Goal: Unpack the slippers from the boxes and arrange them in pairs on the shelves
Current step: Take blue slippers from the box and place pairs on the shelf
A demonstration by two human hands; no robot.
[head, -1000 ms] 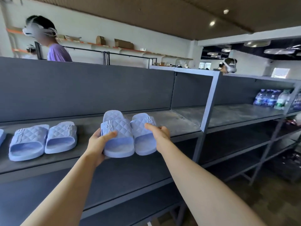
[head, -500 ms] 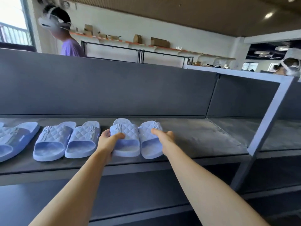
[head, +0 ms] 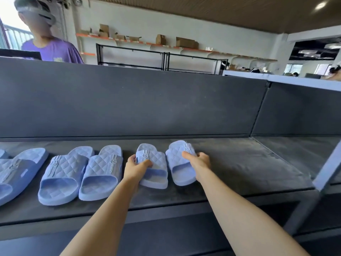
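Observation:
Two light blue quilted slippers rest on the dark grey shelf point(head: 239, 163), toes toward the back panel. My left hand point(head: 135, 168) grips the left slipper point(head: 156, 163) across its strap. My right hand point(head: 198, 160) holds the right slipper point(head: 178, 163) at its strap and outer edge. A small gap separates the two. To their left another pair of the same slippers point(head: 81, 172) lies side by side. Farther left, one more slipper point(head: 16, 172) is cut off by the frame edge.
A tall dark back panel point(head: 147, 100) closes the shelf behind. A pale blue upright post point(head: 326, 172) stands at the right, with another shelf bay beyond. A lower shelf point(head: 166, 235) runs beneath. A person in a purple shirt point(head: 53, 50) stands behind the shelving, upper left.
Both hands carried the two slippers forward and set them down on the shelf beside the earlier pair. The slippers have spread slightly apart. The view has come closer and swung left.

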